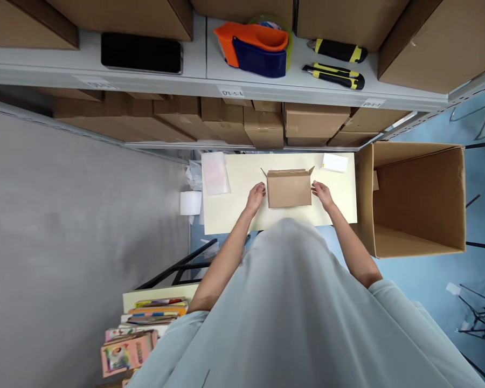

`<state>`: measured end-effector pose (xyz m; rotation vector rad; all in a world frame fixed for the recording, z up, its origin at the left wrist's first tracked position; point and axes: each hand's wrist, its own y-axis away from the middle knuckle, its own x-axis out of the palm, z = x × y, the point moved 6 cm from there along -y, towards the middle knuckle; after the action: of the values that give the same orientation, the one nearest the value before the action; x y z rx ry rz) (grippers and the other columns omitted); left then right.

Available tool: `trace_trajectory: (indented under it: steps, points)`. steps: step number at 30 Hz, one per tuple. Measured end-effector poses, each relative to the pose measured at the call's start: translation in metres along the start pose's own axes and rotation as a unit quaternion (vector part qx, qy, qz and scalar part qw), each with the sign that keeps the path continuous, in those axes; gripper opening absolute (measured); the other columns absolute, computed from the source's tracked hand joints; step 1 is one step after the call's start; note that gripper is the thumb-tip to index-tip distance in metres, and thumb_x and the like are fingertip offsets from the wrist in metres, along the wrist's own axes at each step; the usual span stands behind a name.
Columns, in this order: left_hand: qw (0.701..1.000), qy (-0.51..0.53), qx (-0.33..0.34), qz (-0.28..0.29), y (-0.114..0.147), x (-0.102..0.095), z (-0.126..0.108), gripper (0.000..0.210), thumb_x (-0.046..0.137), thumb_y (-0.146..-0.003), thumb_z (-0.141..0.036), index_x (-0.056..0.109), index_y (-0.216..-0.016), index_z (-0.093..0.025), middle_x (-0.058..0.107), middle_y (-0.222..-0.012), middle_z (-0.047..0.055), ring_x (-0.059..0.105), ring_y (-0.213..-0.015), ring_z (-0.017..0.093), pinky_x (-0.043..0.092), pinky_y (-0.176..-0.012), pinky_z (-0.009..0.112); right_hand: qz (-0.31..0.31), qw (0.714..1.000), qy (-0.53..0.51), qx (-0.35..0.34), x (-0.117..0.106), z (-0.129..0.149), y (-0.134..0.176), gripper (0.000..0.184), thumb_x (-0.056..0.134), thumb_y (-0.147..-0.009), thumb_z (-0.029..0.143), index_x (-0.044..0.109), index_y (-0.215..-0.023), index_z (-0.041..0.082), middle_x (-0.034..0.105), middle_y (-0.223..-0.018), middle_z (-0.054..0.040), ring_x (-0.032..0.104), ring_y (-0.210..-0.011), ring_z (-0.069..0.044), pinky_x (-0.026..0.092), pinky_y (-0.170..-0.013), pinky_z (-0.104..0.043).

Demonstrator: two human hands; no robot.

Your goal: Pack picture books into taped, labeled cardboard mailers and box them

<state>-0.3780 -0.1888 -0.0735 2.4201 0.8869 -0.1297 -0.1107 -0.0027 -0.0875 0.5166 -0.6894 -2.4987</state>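
Observation:
A small brown cardboard box sits on the cream table, its small flaps sticking out at the two far corners. My left hand is just off the box's left side, with the fingers loosely bent and nothing seen in them. On the opposite side, my right hand points its parted fingers at the box's right edge, and a narrow gap seems to separate them. A pale flat sheet or bag lies at the table's far left. Toward the far right rests a small white box.
A large open carton stands against the table's right end. Above, a shelf carries a phone, an orange and blue tape dispenser, utility knives and boxes. A white roll is at left; books are stacked lower left.

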Motion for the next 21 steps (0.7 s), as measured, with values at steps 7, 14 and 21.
trace_trajectory:
  steps: [7,14,21]
  points:
    - [0.997,0.069,-0.008,0.024,0.02,0.0,-0.04,0.061,0.046,-0.104,-0.074,0.071,-0.116,-0.019,0.08,-0.124,0.015,0.075,-0.118,0.028,0.06,-0.109,0.044,0.021,0.997,-0.062,-0.032,0.005,0.035,0.025,0.076,0.066,-0.086,0.089,0.072,-0.117,0.02,0.08,-0.128,-0.0155,0.076,-0.118,-0.03,0.062,-0.11,-0.051]
    - [0.998,0.045,-0.005,-0.035,0.051,-0.024,-0.028,0.053,0.053,-0.101,-0.075,0.065,-0.096,-0.024,0.074,-0.101,0.007,0.072,-0.11,0.025,0.063,-0.102,0.04,0.015,0.997,-0.038,-0.063,-0.01,0.041,0.07,0.08,0.043,-0.099,0.091,0.074,-0.124,0.022,0.08,-0.127,-0.0137,0.072,-0.129,-0.034,0.063,-0.109,-0.053]
    - [0.988,0.096,-0.106,-0.056,0.045,-0.015,0.018,0.034,0.057,-0.102,-0.053,0.063,-0.108,-0.02,0.074,-0.108,0.009,0.071,-0.106,0.023,0.065,-0.102,0.044,-0.027,0.999,-0.024,-0.014,-0.008,0.003,0.046,0.077,0.053,-0.088,0.093,0.069,-0.109,0.02,0.079,-0.108,-0.0128,0.074,-0.112,-0.032,0.066,-0.1,-0.052]
